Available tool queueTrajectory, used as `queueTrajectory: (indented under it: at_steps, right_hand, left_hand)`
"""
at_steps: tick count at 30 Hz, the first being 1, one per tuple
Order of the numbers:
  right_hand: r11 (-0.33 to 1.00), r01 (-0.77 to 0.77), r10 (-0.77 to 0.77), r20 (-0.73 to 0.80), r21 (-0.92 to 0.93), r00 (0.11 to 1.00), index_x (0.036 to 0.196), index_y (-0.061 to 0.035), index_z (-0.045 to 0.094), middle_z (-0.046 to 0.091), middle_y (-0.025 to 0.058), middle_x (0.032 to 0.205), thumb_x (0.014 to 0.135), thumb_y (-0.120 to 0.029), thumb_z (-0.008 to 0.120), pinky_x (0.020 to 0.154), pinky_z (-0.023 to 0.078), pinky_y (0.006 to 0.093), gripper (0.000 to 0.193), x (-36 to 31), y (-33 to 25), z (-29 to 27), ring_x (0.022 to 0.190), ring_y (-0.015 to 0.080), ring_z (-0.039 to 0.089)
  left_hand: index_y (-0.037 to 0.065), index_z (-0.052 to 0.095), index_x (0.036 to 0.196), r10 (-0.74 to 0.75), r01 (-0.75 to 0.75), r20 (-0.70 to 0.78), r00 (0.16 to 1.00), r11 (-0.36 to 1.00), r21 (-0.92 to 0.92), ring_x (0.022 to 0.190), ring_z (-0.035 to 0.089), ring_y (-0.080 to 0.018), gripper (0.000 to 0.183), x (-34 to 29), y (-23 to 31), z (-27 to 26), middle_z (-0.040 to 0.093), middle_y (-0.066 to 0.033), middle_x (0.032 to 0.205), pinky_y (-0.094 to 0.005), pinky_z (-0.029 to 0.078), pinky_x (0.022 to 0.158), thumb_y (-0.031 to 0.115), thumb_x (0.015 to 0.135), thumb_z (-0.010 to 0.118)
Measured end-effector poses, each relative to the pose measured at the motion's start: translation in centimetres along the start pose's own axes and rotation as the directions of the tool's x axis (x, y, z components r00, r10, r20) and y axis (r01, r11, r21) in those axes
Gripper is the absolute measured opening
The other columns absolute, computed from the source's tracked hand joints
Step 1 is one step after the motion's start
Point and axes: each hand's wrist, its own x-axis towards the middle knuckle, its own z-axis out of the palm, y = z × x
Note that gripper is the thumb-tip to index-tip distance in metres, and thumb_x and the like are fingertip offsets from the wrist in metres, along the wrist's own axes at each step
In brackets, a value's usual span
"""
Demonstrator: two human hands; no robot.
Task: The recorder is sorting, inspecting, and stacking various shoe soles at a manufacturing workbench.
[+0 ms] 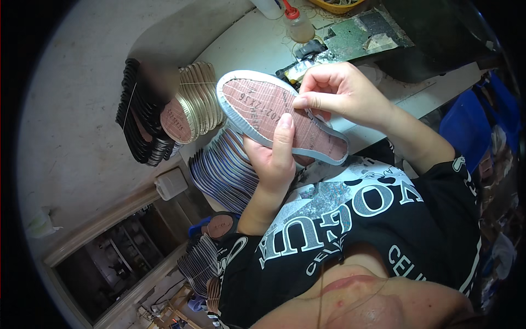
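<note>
A shoe insole [257,104] is held up in front of my chest, its brown underside facing up, with a pale silvery-blue edge wrapped around it. My left hand [274,156] grips it from the near side, the thumb pressed flat on the brown face and the other fingers hidden beneath. At the far edge, around the narrow middle of the insole, my right hand [342,93] is closed in a pinch, with thumb and index finger against the rim. Part of the right fingers is hidden behind the insole.
Bundles of black insoles [129,118], gold insoles [205,96] and blue-silver insoles [224,170] stand at the left. On the white table [235,46] are a red-capped squeeze bottle [298,26] and a worn green board [359,41]. A blue bin [466,120] is at the right.
</note>
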Motion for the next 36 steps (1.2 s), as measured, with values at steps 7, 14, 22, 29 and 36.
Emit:
queueTrajectory:
  at_steps: [7,14,22,29,36]
  right_hand:
    - [0.629,0.506,-0.362,0.353,-0.590,0.863,0.078,0.0000,0.061,0.056,0.0076,0.060,0.083,-0.007,0.065,0.048,0.043,0.0264,0.010,0.5,-1.5,-2.5,0.050,0.0159,0.056]
    - [0.966,0.145,-0.158,-0.044,-0.215,0.986,0.076,-0.0028,0.060,0.058,0.0007,0.062,0.087,-0.009,0.061,0.042,0.042,0.0226,0.012,-0.8,-0.3,0.5,0.054,0.0075,0.058]
    - [0.998,0.006,-0.013,0.119,0.059,0.993,0.087,-0.0026,0.060,0.060,-0.0001,0.070,0.088,-0.010,0.064,0.046,0.042,0.0178,0.008,-0.3,-0.8,0.2,0.054,0.0038,0.053]
    - [0.863,0.324,-0.238,0.253,-0.387,0.938,0.077,-0.0007,0.062,0.058,0.0048,0.061,0.083,-0.009,0.067,0.047,0.042,0.0225,0.011,0.3,-2.8,-1.2,0.052,0.0104,0.056]
    - [0.991,0.035,-0.041,-0.044,-0.129,0.998,0.072,-0.0004,0.058,0.056,0.0018,0.059,0.080,-0.009,0.065,0.047,0.042,0.0245,0.014,-0.9,-2.3,1.3,0.054,0.0062,0.056]
  left_hand:
    - [-0.006,0.054,0.112,0.004,-0.036,0.179,0.984,0.984,0.176,0.090,0.059,-0.0144,0.028,0.1,0.5,-0.9,0.061,-0.0098,0.103,-0.0264,0.045,0.083,0.003,0.087,0.061]
    - [-0.007,0.054,0.110,0.267,-0.292,0.128,0.955,0.919,0.266,0.090,0.062,-0.0211,0.030,-0.2,-0.1,0.2,0.063,-0.0143,0.100,-0.0292,0.048,0.083,0.003,0.083,0.060]
    - [-0.006,0.050,0.116,-0.066,0.074,0.091,0.994,0.993,-0.087,0.094,0.059,-0.0167,0.031,-0.3,3.5,1.0,0.060,-0.0121,0.106,-0.0287,0.045,0.088,0.005,0.088,0.057]
    - [-0.009,0.050,0.115,0.043,-0.054,0.085,0.995,0.990,0.129,0.088,0.065,-0.0225,0.033,-0.5,2.2,0.5,0.063,-0.0165,0.101,-0.0314,0.052,0.082,0.002,0.083,0.055]
    - [-0.010,0.054,0.110,0.139,-0.143,0.035,0.990,0.977,0.159,0.080,0.065,-0.0217,0.032,-1.3,0.6,0.2,0.064,-0.0162,0.100,-0.0305,0.051,0.078,0.003,0.082,0.060]
